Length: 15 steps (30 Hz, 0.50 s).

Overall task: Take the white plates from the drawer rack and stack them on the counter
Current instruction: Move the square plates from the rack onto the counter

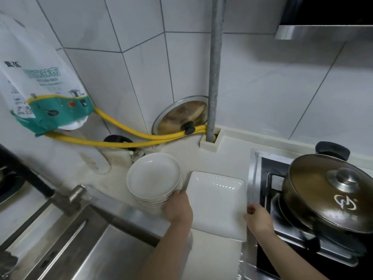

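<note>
On the counter (226, 158), left hand (178, 207) grips round plates (154, 176), right hand (258, 217) square plate (217, 201)

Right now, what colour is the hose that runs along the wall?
Yellow. The hose shows best in the head view, looping behind the round plates.
</note>
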Motion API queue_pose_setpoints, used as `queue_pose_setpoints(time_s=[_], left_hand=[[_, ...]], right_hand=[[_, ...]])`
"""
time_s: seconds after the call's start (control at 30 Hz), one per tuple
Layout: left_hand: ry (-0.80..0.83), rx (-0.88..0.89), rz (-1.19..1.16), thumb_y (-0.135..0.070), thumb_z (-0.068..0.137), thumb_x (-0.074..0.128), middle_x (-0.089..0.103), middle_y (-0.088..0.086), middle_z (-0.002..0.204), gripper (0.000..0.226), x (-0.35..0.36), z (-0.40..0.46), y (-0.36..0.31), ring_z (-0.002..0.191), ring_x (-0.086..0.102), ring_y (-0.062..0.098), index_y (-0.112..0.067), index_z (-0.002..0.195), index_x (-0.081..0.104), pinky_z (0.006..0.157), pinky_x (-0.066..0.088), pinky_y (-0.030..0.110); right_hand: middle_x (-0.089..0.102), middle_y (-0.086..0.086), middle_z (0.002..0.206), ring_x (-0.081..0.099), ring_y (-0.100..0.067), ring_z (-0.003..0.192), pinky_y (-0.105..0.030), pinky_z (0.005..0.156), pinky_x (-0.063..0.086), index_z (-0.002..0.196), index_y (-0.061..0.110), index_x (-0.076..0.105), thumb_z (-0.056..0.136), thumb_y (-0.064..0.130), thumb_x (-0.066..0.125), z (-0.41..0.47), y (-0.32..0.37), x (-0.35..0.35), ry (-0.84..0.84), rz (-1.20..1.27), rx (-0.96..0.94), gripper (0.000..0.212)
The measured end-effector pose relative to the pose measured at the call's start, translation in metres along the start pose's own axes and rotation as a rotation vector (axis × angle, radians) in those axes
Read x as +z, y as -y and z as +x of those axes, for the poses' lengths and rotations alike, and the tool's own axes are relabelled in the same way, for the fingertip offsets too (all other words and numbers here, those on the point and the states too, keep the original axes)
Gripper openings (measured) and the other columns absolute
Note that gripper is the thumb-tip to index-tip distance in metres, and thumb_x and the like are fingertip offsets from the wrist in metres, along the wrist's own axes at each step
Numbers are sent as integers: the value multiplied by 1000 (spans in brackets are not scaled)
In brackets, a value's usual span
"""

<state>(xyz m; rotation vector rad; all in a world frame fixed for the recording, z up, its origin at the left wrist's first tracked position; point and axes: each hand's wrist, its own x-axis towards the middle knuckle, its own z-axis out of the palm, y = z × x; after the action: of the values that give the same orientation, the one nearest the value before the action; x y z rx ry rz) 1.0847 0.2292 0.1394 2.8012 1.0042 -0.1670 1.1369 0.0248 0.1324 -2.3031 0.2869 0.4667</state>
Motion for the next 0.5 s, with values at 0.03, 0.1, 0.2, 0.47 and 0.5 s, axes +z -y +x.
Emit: queue_pose_setpoints(time_s=[0.03,0.1,0.2,0.47,0.5], left_hand=[[-3,0,-6,1,88,48,61,-2,121,36,0,0,1,112,60,19,-20,114,61,85,52,34],[-12,17,-15,-2,90,47,61,-2,122,34,2,0,2,112,61,19,-21,115,61,85,52,34],[-16,27,-29,-7,95,44,61,-3,122,30,3,0,2,112,60,18,-21,115,60,83,51,34],[14,7,-23,-11,95,47,58,-3,123,25,-1,1,-1,113,60,18,-21,114,59,85,52,35],[26,19,-16,-11,95,47,57,-2,124,25,0,3,-2,114,59,18,-20,116,59,86,52,35]], right_hand=[[69,-17,101,60,-30,90,-29,74,43,94,5,65,80,-1,56,0,0,0,-6,-1,-4,18],[68,-17,102,61,-33,95,-32,79,46,99,3,65,81,-1,56,-1,-1,1,-17,1,-14,21],[68,-16,102,61,-34,97,-33,80,45,102,3,65,82,-1,56,-2,-2,1,-27,-2,-30,23],[63,-3,86,55,-19,76,-29,69,43,93,11,63,82,0,54,-6,-1,2,-13,-22,-109,18],[63,-2,87,56,-19,77,-30,69,45,94,12,62,82,1,54,-6,-1,1,-5,-38,-118,19]])
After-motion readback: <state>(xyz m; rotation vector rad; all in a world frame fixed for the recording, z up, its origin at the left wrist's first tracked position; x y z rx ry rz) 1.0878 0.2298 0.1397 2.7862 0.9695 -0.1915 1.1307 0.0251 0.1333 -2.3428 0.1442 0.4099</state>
